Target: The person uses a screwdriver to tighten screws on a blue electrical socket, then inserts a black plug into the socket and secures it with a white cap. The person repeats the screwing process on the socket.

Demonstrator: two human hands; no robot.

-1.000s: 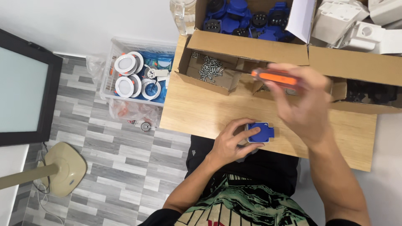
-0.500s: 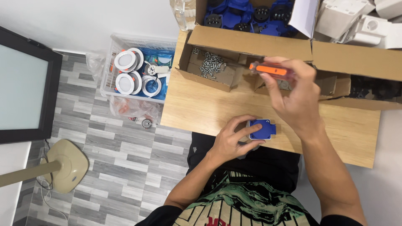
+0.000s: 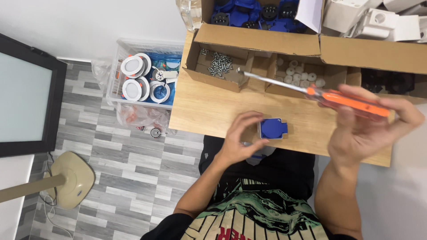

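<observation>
On wooden table (image 3: 209, 111), square blue socket (image 3: 273, 128), orange screwdriver (image 3: 338, 98).

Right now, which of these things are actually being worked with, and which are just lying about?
In use:
left hand at the blue socket
right hand holding the orange screwdriver
screws near the screwdriver tip

Lying about:
round lamps in the clear crate
white parts
dark panel
fan base

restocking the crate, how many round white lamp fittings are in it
4 show. In the clear crate left of the wooden table: two above, two below. More may lie hidden underneath.
</observation>
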